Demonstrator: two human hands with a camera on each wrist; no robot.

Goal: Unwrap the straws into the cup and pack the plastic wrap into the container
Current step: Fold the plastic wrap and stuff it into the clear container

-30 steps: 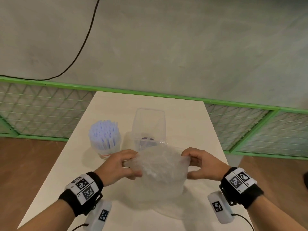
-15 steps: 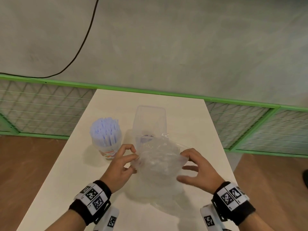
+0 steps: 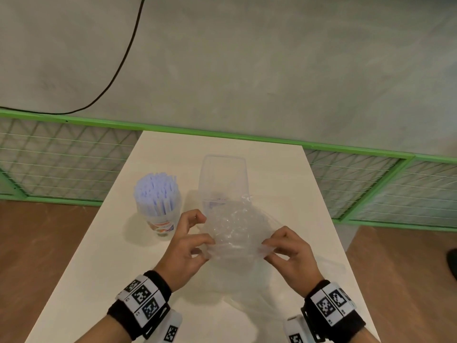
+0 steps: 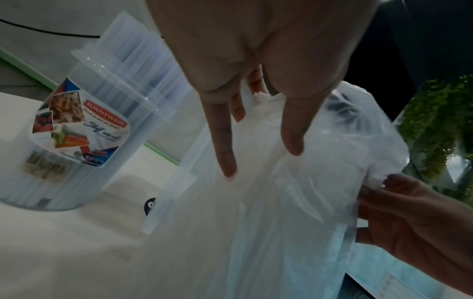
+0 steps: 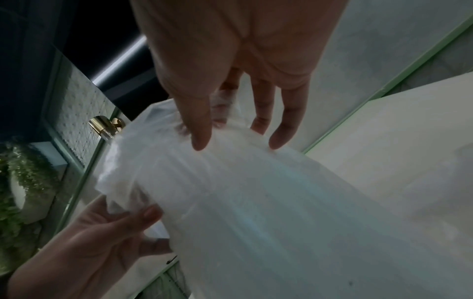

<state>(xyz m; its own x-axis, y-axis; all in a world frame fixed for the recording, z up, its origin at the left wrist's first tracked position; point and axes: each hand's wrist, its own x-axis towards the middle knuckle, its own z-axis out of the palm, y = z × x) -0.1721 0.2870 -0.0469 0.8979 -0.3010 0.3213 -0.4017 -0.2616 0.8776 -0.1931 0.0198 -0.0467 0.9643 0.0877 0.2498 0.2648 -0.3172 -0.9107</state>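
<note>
A crumpled clear plastic wrap (image 3: pixel 237 231) is held above the table between both hands, just in front of the empty clear container (image 3: pixel 223 179). My left hand (image 3: pixel 190 241) pinches the wrap's left edge. My right hand (image 3: pixel 284 248) pinches its right edge. The wrap (image 4: pixel 294 182) fills the left wrist view, with the right hand's fingers (image 4: pixel 399 202) at its far side. In the right wrist view the wrap (image 5: pixel 243 192) hangs under my fingers (image 5: pixel 202 129). The cup (image 3: pixel 158 201), full of pale blue straws (image 3: pixel 155 186), stands left of the container.
The white table (image 3: pixel 99 280) runs away from me to a green-framed wire fence (image 3: pixel 61 164) and a grey wall. A black cable (image 3: pixel 118 70) hangs on the wall. Brown floor lies on both sides of the table. The cup (image 4: pixel 76 131) carries a printed label.
Both hands let go of the wrap's upper edge, came lower and nearer to me, and now pinch its lower sides. The wrap has bunched into a rounder, more crumpled shape.
</note>
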